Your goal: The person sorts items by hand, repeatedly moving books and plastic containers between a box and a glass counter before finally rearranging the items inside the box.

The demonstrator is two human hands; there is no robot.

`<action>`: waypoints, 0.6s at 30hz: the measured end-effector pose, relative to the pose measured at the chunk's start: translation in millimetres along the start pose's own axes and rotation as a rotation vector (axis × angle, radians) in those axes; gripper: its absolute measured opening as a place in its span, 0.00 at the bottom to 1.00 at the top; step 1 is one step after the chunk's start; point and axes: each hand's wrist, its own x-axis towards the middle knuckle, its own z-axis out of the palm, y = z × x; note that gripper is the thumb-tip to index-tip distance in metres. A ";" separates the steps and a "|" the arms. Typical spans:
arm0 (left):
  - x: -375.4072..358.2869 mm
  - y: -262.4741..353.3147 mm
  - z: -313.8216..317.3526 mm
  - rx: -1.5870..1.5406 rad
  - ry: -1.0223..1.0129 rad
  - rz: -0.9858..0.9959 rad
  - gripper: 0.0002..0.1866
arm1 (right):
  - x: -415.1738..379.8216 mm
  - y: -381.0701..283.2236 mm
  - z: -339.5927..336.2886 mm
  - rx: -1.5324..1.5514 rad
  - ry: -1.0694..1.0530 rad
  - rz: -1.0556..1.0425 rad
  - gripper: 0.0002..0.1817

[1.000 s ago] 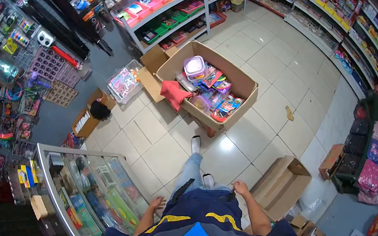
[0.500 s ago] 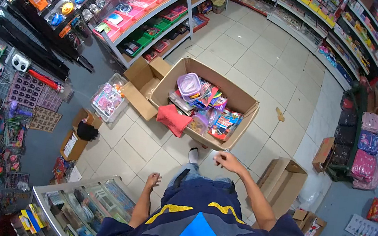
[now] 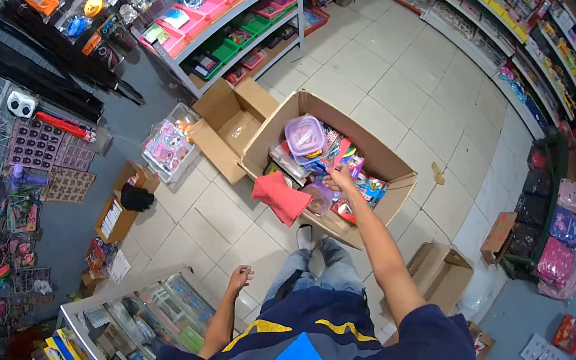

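Observation:
A large cardboard box (image 3: 387, 153) stands on the floor before me, holding a clear plastic tub with a purple-rimmed lid (image 3: 304, 136), a second purplish tub (image 3: 318, 197) and several colourful packets (image 3: 373, 188). Over its near left edge hangs a red cloth (image 3: 280, 197). My right hand (image 3: 338, 180) reaches inside, its fingers bent down among the packets beside the second tub; what they grip is too small to make out. Low at my left side hangs my left hand (image 3: 240, 279), loosely curled with fingers a little apart and nothing in it.
An opened cardboard box (image 3: 242, 126) adjoins the large box on the left, near a clear plastic bin (image 3: 171, 145). Another carton (image 3: 440, 275) lies at right. A glass display case (image 3: 137, 313) stands close at lower left. Stocked shelves (image 3: 241, 19) line the back.
My right hand has moved forward from outside the near edge into the large box. My left hand stays low by my side. The view has shifted slightly.

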 end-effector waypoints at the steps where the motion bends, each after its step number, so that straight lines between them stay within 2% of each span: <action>1: -4.6 -11.4 -1.3 0.007 0.003 -0.033 0.20 | 10.0 -1.5 5.3 0.028 0.036 0.034 0.25; 3: -13.3 -34.8 -3.8 -0.014 0.032 -0.101 0.20 | 34.8 -5.7 14.1 0.089 0.066 0.076 0.31; 6: -41.1 -59.5 -2.9 -0.089 0.075 -0.192 0.19 | 68.6 3.5 21.9 0.225 -0.026 0.040 0.32; 7: -44.9 -69.5 -2.0 -0.091 0.073 -0.205 0.19 | 83.0 10.6 22.8 0.224 -0.073 0.009 0.35; 8: -54.4 -84.6 -1.6 -0.092 0.068 -0.226 0.19 | 96.6 18.3 19.6 0.171 -0.159 -0.046 0.33; 11: -76.1 -93.3 5.4 -0.060 0.060 -0.316 0.19 | 95.2 10.5 31.8 0.284 -0.029 -0.066 0.26; 14: -85.1 -83.3 11.1 0.004 0.074 -0.274 0.20 | 107.8 16.8 26.3 0.234 -0.032 -0.083 0.23; 18: -60.3 -63.8 13.5 -0.018 0.078 -0.158 0.20 | 92.6 23.6 1.3 0.107 -0.044 -0.131 0.23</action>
